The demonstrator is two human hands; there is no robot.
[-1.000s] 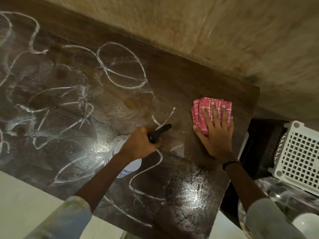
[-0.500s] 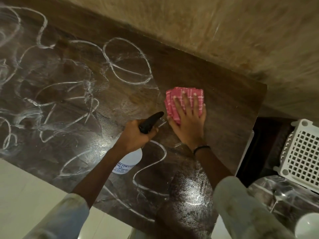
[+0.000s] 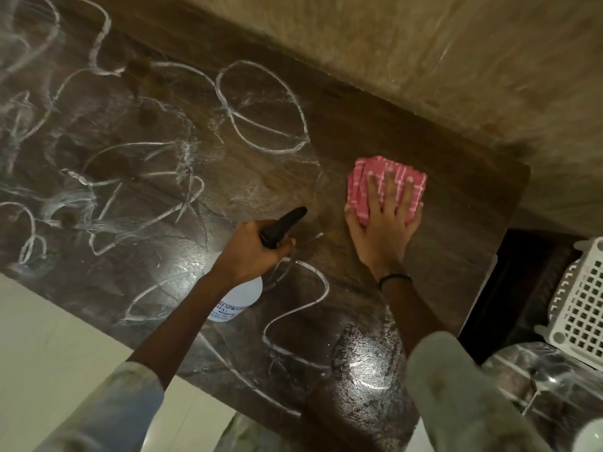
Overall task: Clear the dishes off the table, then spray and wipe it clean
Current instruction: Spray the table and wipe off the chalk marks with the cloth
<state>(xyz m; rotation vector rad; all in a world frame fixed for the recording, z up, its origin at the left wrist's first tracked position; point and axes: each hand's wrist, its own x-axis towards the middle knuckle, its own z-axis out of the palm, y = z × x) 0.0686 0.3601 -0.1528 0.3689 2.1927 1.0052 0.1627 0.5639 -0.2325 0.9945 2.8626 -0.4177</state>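
Note:
The dark wooden table [image 3: 408,148] is covered on its left and near side with white looping streaks of foam. My right hand [image 3: 383,230] lies flat, fingers spread, on a folded pink checked cloth [image 3: 386,185] near the table's right end. My left hand [image 3: 253,251] grips the neck of a white spray bottle [image 3: 236,300] with a black nozzle [image 3: 284,225], held just above the table beside the cloth. The wood around the cloth looks free of streaks.
A tan wall [image 3: 456,60] runs along the table's far edge. A white perforated plastic basket [image 3: 584,298] stands to the right past a dark gap. Shiny plastic-covered surface [image 3: 548,386] lies at lower right. Pale floor [image 3: 49,347] borders the near edge.
My right hand slid the cloth left toward the spray bottle, then back a little to the right. The left hand with the bottle has stayed about where it was.

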